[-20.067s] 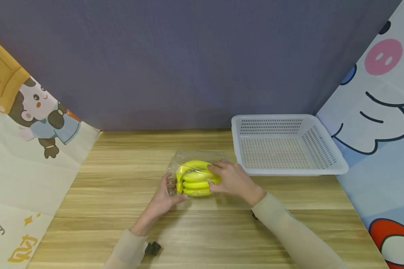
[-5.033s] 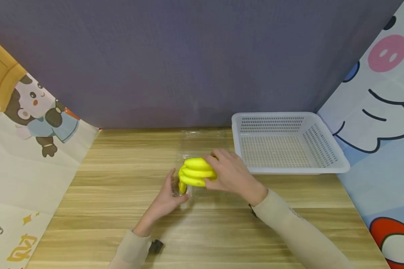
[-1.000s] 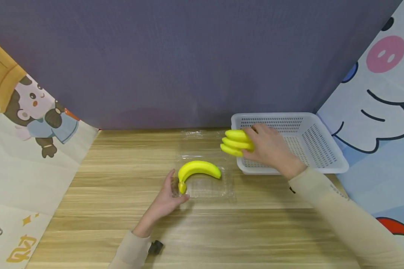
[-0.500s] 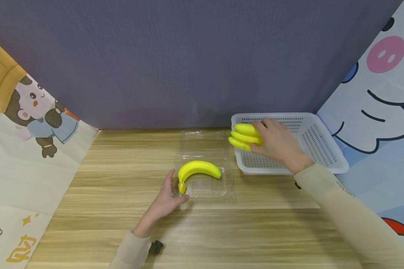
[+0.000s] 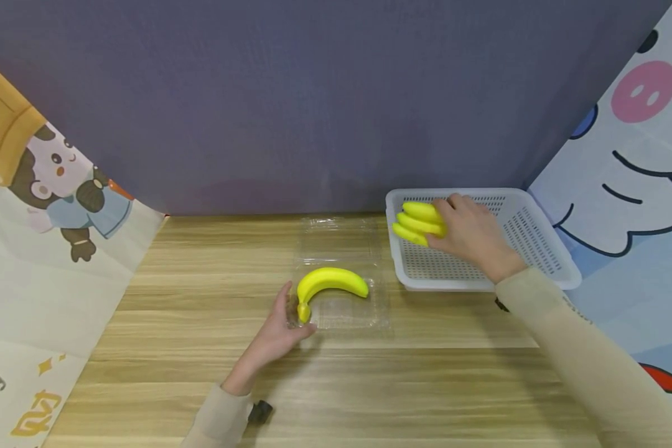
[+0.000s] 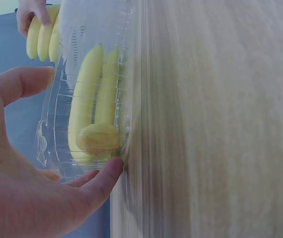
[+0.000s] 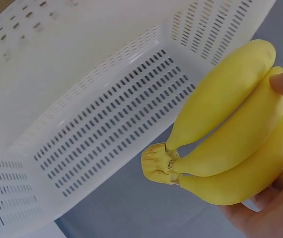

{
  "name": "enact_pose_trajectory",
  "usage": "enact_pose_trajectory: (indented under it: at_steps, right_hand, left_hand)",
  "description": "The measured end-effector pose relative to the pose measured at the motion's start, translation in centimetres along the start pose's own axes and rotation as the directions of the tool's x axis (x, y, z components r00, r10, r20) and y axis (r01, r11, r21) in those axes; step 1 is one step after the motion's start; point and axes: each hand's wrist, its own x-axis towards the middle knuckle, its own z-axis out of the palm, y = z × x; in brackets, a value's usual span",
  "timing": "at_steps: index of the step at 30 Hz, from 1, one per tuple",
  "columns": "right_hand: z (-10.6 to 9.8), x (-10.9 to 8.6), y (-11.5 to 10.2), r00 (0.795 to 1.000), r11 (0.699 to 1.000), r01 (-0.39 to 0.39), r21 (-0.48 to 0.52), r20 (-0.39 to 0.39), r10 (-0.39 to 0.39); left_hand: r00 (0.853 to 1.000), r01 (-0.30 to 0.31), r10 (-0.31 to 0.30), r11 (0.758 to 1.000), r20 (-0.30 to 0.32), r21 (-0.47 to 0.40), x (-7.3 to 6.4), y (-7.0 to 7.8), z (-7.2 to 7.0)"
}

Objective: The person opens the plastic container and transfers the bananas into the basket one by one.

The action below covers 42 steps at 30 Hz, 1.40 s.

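My right hand (image 5: pixel 473 227) grips a bunch of yellow bananas (image 5: pixel 420 223) over the left part of the white basket (image 5: pixel 562 274). In the right wrist view the bunch (image 7: pixel 226 124) shows three fruits joined at a brownish stem end, with my thumb lying across them. A single curved banana (image 5: pixel 331 279) lies in a clear plastic clamshell box (image 5: pixel 347 317), whose lid (image 5: pixel 338 239) is folded back flat. My left hand (image 5: pixel 274 330) holds the box's left end between thumb and fingers. In the left wrist view my fingertips (image 6: pixel 112 167) touch its clear wall.
The perforated basket stands at the back right of the wooden table (image 5: pixel 173 311), near the grey back wall (image 5: pixel 280 112). Printed cartoon panels (image 5: pixel 84 186) border both sides. A small black device (image 5: pixel 259 412) sits at my left wrist.
From the box, my right hand has lifted the bunch and carried it right, over the basket. The box's lid has been opened since the oldest frame. Left hand stays at the box's left end.
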Motion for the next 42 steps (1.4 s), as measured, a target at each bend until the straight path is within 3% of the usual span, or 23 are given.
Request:
enact_pose_trajectory:
  at_steps: [15,29,42]
  right_hand:
    - [1.4,0.2,2.9,0.984,0.991,-0.134,0.013,0.117,0.132]
    - [3.1,-0.5,5.4,0.964,0.975,-0.218,0.031,0.164,0.21]
    - [4.7,-1.3,7.4,0.93,0.955,-0.296,0.029,0.237,0.281]
  left_hand:
    - [1.0,0.014,-0.014,1.0,-0.002,0.006,0.0,0.0,0.0]
    - [1.0,-0.009,0.009,1.0,-0.01,0.004,0.0,-0.3,0.2]
    - [1.0,0.0,0.0,1.0,-0.013,0.008,-0.1,-0.1,0.2]
